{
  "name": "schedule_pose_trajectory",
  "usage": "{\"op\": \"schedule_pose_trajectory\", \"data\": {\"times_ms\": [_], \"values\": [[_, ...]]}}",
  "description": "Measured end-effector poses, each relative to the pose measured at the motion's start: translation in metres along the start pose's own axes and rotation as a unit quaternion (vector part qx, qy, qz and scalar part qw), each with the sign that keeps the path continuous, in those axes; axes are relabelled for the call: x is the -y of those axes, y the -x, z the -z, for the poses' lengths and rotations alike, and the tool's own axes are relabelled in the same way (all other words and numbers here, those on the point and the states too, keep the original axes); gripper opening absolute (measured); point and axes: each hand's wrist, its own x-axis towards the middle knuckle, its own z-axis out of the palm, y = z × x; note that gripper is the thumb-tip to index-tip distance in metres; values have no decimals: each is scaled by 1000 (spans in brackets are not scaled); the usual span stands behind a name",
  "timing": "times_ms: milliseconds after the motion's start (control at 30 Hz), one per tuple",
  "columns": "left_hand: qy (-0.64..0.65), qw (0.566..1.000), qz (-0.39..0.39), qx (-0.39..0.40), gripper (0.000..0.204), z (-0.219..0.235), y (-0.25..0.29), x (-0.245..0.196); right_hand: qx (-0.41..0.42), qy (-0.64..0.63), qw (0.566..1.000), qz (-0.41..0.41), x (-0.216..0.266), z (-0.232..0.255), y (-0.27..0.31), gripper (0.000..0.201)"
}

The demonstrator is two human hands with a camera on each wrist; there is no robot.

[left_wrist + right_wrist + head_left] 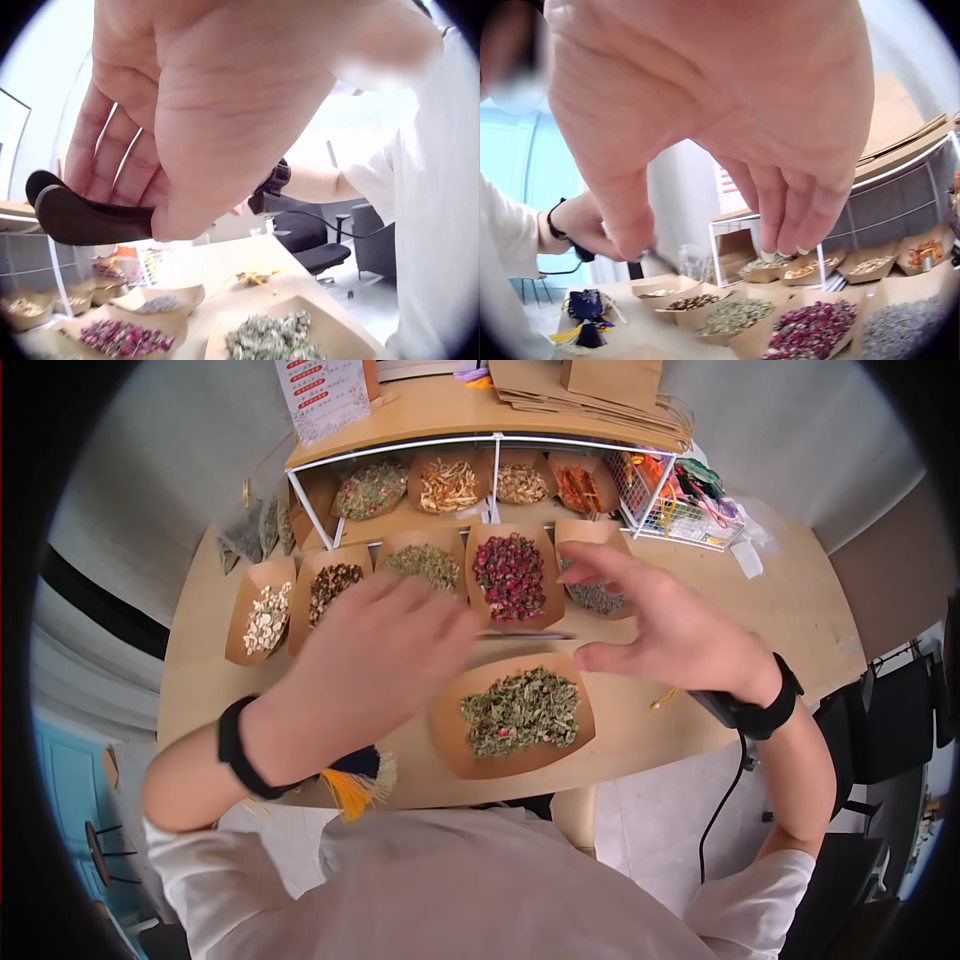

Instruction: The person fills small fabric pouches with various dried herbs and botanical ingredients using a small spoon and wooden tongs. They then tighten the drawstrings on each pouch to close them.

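Note:
My left hand (365,665), blurred, hovers over the front of the trays. It pinches slim dark tongs (94,217) with two rounded tips between thumb and fingers; in the head view they show edge-on, pointing right. My right hand (665,620) is held in the air on the right with thumb and fingers apart and nothing between them. Below and between the hands stands a paper tray of dried green leaves (520,712) with a few pink bits. Just behind it is a tray of dark red dried rosebuds (508,575), and a tray of greyish-purple buds (597,596) lies partly behind the right fingers.
Paper trays of white slices (267,618), brown pieces (333,588) and green herbs (425,563) line the left. More filled trays stand under a white-framed shelf (400,448). A wire basket (685,515) is at right; a navy pouch with yellow tassel (350,788) lies at the front edge.

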Motion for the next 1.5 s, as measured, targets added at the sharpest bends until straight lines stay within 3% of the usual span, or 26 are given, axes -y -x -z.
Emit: {"op": "schedule_pose_trajectory", "data": {"times_ms": [67, 133, 200, 267, 300, 333, 400, 433, 467, 533, 633, 767, 833, 967, 1033, 1067, 1133, 1300, 1367, 1500], "values": [[24, 995, -34, -87, 21, -14, -26, -17, 36, -36, 998, -43, 16, -9, -2, 56], [23, 995, -66, -77, 21, -16, -43, -31, 72, -67, 992, -84, 25, -10, 1, 52], [26, 993, -95, -66, 21, -21, -51, -41, 148, -19, 981, -125, 28, -9, 9, 44], [8, 985, -94, -142, 23, -31, -53, -47, 136, -25, 983, -117, 19, -9, 25, 41], [25, 975, -74, -209, 26, -33, -54, -49, 80, -17, 987, -140, 11, -7, 35, 35], [25, 975, -74, -209, 26, -30, -46, -52, 23, -9, 987, -161, 2, -3, 43, 29], [120, 982, -50, -136, 21, -15, -17, -65, 1, 48, 957, -285, -17, 16, 60, 19], [137, 986, -62, -71, 19, -16, -1, -71, 0, 52, 955, -292, -31, 24, 72, 19], [151, 986, -75, -5, 19, -19, 16, -77, -36, 133, 947, -289, -48, 30, 86, 20], [148, 983, -85, 69, 24, -30, 40, -85, -72, 217, 931, -286, -69, 38, 107, 22], [184, 975, -53, 114, 26, -35, 54, -86, -65, 267, 903, -332, -90, 41, 128, 41], [183, 972, -57, 139, 27, -42, 61, -91, -53, 268, 903, -332, -92, 32, 143, 49], [133, 976, -63, 158, 27, -44, 62, -91, -9, 226, 897, -380, -87, 28, 144, 58], [128, 980, -55, 145, 28, -41, 60, -88, 7, 205, 914, -349, -100, 18, 156, 54], [181, 978, -31, 102, 27, -37, 58, -88, -21, 212, 906, -365, -101, 12, 155, 44], [179, 978, -29, 101, 27, -34, 57, -87, -21, 213, 907, -363, -99, 11, 155, 44], [264, 962, 24, 64, 27, -27, 52, -87, -105, 117, 920, -360, -88, 14, 155, 39], [396, 917, 50, -8, 27, -10, 24, -94, -155, 79, 934, -313, 7, 6, 135, 44], [423, 904, 54, -39, 28, -4, 12, -96, -185, -3, 934, -306, 44, -7, 126, 47], [460, 881, 68, -92, 33, 3, -1, -107, -140, -53, 961, -232, 78, -33, 125, 52]]}}
